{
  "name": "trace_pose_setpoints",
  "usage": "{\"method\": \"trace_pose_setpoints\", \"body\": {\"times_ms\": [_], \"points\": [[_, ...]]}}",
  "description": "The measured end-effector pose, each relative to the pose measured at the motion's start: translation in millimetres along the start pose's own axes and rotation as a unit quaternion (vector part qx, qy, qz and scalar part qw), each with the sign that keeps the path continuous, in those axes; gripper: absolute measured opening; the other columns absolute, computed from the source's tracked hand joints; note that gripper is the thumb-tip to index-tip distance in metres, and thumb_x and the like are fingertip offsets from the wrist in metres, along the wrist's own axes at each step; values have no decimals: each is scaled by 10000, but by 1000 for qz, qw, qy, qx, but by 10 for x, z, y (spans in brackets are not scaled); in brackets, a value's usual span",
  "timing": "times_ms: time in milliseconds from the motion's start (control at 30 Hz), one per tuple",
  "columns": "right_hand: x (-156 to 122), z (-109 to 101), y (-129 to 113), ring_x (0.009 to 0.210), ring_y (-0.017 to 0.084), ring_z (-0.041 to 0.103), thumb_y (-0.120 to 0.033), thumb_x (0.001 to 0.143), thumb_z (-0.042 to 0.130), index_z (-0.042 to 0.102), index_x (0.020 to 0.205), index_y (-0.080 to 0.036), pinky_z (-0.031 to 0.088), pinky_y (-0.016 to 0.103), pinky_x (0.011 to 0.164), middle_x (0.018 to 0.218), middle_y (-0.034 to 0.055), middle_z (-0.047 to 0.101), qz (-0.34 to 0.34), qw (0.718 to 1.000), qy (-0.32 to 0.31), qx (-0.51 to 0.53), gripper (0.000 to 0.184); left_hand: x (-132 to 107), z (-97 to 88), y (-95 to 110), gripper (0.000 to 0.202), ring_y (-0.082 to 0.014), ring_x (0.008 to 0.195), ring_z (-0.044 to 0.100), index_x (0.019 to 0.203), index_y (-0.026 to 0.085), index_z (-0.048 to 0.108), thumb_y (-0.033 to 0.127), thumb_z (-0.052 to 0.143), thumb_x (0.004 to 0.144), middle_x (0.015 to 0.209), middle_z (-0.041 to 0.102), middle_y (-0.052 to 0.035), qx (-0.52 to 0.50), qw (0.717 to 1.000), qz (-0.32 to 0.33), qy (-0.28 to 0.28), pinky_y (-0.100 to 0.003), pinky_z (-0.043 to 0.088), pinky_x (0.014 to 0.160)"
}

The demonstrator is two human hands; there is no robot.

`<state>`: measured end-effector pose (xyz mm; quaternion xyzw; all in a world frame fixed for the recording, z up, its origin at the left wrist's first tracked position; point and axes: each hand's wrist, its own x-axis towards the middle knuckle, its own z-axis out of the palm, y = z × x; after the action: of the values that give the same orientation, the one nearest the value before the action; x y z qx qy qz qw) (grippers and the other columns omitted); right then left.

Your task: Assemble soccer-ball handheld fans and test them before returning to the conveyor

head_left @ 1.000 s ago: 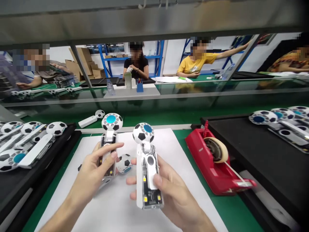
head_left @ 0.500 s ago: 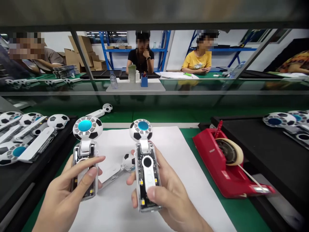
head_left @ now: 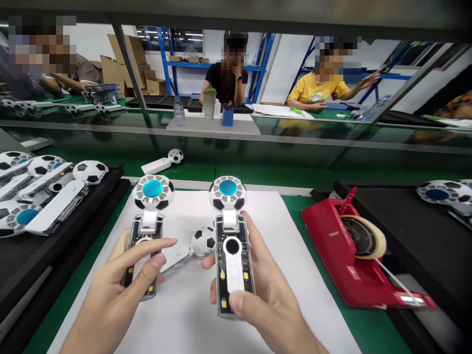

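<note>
My left hand (head_left: 118, 280) is closed around a soccer-ball handheld fan (head_left: 152, 189), its index finger and thumb lying across the clear-cased handle. In my right hand (head_left: 269, 290) is a second soccer-ball handheld fan (head_left: 233, 265), upright, thumb pressed near the handle's lower end. Both show a turquoise disc in a ring of slots, and the right one's circuit board and white button strip are plain to see. Between the hands, a third fan (head_left: 202, 242) with a white handle lies on the white sheet (head_left: 184, 324), partly hidden by my fingers.
A red tape dispenser (head_left: 332, 246) stands right of the sheet. Black trays with more fans flank me: the left tray (head_left: 79, 231) and the right tray (head_left: 401, 216). Another fan (head_left: 158, 164) lies beyond the sheet. Across the bench, several people sit behind a metal frame (head_left: 129, 66).
The view has shifted, so most things sit a little further right. Both hands keep their fans, now held at more even height. The person in yellow has stretched out an arm.
</note>
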<state>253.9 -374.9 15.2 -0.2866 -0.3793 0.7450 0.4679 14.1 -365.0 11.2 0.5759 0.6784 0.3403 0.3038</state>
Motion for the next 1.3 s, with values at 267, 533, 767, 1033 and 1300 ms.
{"method": "trace_pose_setpoints", "body": {"times_ms": [267,533,767,1033,1300], "points": [[-175,-128,-130,722,197,621,-237,816,718,51,1569,-371,423,328,646,1047,70,667,-43,998,38,28,1015,-251,683,8,307,-298,1170,561,1184,443,661,344,483,955,1244,569,-67,24,956,187,-225,-466,562,934],[-352,-293,-384,651,197,622,-223,777,709,143,1557,-319,436,326,596,998,74,684,-98,989,106,-28,969,-301,1344,90,447,-323,1194,520,1309,398,554,180,433,938,1274,525,-103,60,943,239,-225,-545,569,918],[-226,-257,-861,557,165,634,-239,820,731,419,1368,-286,486,260,469,839,25,696,-30,979,93,-179,632,-273,1432,38,482,-383,1284,405,1348,309,519,124,454,908,1448,377,-141,138,938,310,-69,-633,499,968],[407,141,-1529,665,183,670,-263,831,700,699,1148,-177,565,266,498,1023,86,723,2,843,50,-535,328,-282,938,222,403,-325,1254,445,1273,308,499,157,552,903,1379,397,-117,36,933,338,118,-504,475,993],[416,901,-1865,432,97,513,-273,739,799,779,852,-221,331,182,328,541,-41,606,22,658,-110,-744,126,36,290,644,540,-344,1228,526,1318,283,487,360,677,818,1312,586,-75,10,936,332,-118,-511,447,1013]]}}
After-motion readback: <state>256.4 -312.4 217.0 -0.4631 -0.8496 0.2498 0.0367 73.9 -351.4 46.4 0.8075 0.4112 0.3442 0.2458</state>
